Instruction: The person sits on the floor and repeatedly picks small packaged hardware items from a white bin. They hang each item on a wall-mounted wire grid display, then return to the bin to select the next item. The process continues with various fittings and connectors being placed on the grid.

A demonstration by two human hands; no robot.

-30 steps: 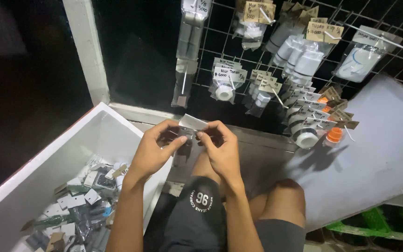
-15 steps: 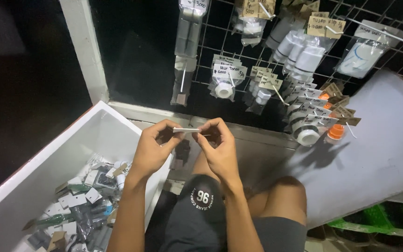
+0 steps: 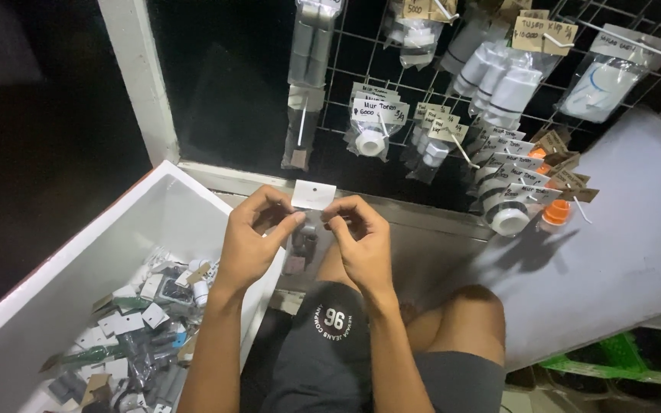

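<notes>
Now that the white header card (image 3: 313, 195) is standing upright vs. edge-on a moment ago, we're pinching it w/ both hands: left hand (image 3: 254, 239) and right hand (image 3: 359, 239) closed on its lower corners. Small clear packet (image 3: 303, 243) is hanging below, so we're judging the card's being squared up on it.

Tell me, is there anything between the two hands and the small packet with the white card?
Nothing visible. The left hand and the right hand both pinch the small packet directly with their fingers, just under its white header card.

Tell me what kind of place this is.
Probably a small hardware or plumbing-parts shop: bagged white fittings with handwritten tags hang on a wire grid, and a white box holds more small packets.
</notes>
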